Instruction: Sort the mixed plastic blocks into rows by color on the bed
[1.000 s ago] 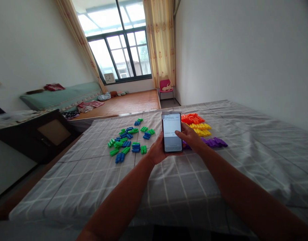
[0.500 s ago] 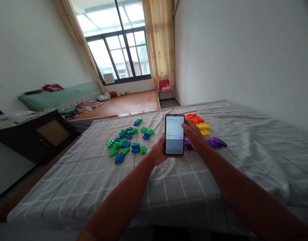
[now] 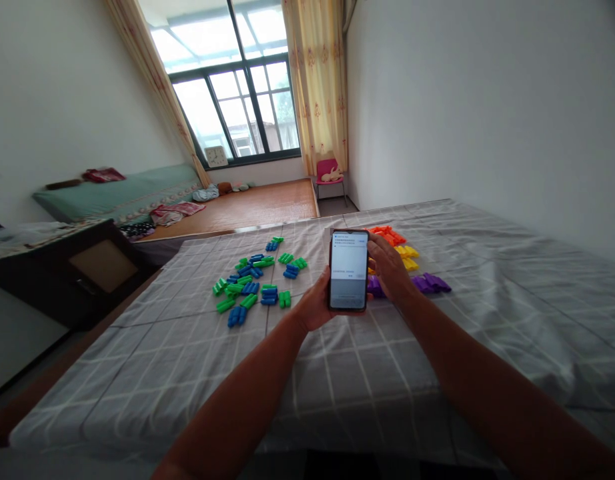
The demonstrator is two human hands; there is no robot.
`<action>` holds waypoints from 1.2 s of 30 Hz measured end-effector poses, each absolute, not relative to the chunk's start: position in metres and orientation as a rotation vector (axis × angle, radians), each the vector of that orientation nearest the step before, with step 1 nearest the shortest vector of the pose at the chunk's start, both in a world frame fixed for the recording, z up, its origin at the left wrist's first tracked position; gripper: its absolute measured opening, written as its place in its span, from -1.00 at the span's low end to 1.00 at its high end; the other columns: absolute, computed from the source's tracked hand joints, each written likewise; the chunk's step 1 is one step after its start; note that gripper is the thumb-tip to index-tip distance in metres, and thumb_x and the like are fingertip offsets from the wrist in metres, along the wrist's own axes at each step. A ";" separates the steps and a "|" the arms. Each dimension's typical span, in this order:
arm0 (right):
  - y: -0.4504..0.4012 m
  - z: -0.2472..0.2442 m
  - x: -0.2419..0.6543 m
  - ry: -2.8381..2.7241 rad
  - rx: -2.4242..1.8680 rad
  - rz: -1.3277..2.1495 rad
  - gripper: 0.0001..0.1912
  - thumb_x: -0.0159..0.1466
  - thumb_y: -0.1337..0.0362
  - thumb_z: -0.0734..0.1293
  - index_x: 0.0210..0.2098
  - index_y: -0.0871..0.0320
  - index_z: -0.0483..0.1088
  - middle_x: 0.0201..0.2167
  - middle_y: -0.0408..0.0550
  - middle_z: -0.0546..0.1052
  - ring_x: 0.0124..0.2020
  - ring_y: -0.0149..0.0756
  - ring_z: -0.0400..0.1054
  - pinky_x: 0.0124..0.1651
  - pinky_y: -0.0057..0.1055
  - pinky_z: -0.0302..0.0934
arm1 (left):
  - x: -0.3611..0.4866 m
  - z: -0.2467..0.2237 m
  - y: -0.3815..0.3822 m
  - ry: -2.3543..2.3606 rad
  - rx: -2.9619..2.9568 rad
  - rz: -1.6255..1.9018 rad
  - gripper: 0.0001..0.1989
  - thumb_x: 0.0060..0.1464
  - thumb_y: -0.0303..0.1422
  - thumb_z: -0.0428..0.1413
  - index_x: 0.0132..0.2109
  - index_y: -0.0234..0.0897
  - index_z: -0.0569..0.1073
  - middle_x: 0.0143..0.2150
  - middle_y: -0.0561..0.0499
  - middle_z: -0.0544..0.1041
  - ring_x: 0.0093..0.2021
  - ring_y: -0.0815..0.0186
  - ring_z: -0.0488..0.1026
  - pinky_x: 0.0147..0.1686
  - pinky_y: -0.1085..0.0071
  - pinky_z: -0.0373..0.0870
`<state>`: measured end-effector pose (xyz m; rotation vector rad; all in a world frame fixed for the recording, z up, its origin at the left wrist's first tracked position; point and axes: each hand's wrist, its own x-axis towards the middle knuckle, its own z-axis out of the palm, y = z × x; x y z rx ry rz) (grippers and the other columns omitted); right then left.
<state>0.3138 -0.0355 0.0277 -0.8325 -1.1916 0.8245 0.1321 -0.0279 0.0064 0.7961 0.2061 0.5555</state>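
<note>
A smartphone (image 3: 348, 270) is held upright over the bed, its lit screen showing pale text lines too small to read. My left hand (image 3: 315, 300) is closed round its left side and lower corner, thumb along the edge. My right hand (image 3: 390, 267) is at the phone's upper right edge, its thumb by the screen side and the other fingers partly hidden behind. Beyond the phone to the right lie purple pieces (image 3: 431, 283), yellow pieces (image 3: 407, 258) and orange-red pieces (image 3: 387, 235), partly covered by my right hand. Several green and blue cylinder-shaped pieces (image 3: 250, 288) are scattered to the left.
A grey checked sheet (image 3: 337, 373) covers the bed in front of me. A dark cabinet (image 3: 67, 267) stands at the left. Farther back are a wooden platform (image 3: 267, 203), a pink chair (image 3: 328, 170), a window and curtains (image 3: 317, 80). A white wall (image 3: 477, 107) runs along the right.
My right thumb has drawn back from over the screen to the phone's right edge. The view has shifted slightly; the phone stays in about the same place.
</note>
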 end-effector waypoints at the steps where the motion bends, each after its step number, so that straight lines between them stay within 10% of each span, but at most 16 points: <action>1: -0.035 0.027 0.314 -1.198 -0.838 0.821 -0.59 0.26 0.00 0.26 0.02 0.01 0.41 -0.12 -0.11 0.51 -0.16 -0.28 0.39 -0.22 -0.37 0.33 | 0.132 0.006 -0.028 0.203 0.798 0.555 -0.34 0.28 0.04 -0.22 0.35 -0.26 0.19 0.20 -0.31 0.40 0.09 -0.06 0.47 0.06 -0.08 0.37; 36: -0.041 0.029 0.308 -1.310 -0.875 0.827 -0.62 0.27 0.04 0.26 -0.04 0.14 0.42 -0.22 -0.06 0.52 -0.32 -0.30 0.36 -0.29 -0.38 0.27 | 0.134 0.007 -0.030 0.248 0.766 0.592 -0.34 0.29 0.03 -0.22 0.32 -0.30 0.25 0.16 -0.32 0.45 0.07 -0.05 0.48 0.05 -0.06 0.37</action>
